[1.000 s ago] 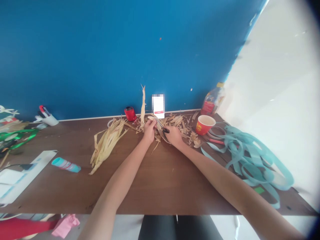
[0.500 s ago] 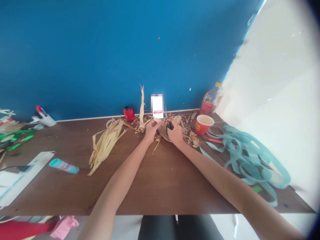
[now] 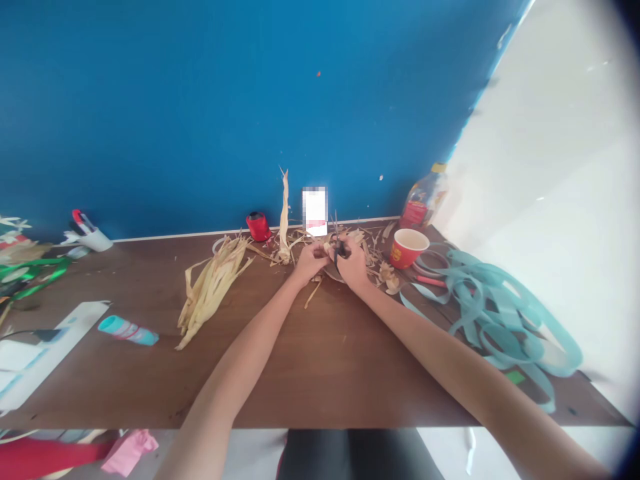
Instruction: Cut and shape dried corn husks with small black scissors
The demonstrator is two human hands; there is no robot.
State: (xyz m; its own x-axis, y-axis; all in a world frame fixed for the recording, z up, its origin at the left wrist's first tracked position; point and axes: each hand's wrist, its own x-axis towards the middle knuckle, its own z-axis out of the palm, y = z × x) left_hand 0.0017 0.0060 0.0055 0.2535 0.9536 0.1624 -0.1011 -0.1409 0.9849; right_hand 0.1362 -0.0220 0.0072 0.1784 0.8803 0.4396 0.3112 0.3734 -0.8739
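Holding scissors point(image 3: 340, 249) and a bit of dry husk point(image 3: 327, 247) close together, low over the brown desk point(image 3: 300, 373).
Pinching the husk narrowly in the fingertips of the left hand point(image 3: 310, 261) and clasping the scissors in the right hand point(image 3: 354, 263), with blades pointing up (too blurred to tell whether parted). Working among husk scraps point(image 3: 373, 250), just before a lit screen point(image 3: 315, 210), between a husk bundle point(image 3: 213, 293) and a red paper cup point(image 3: 409, 249).
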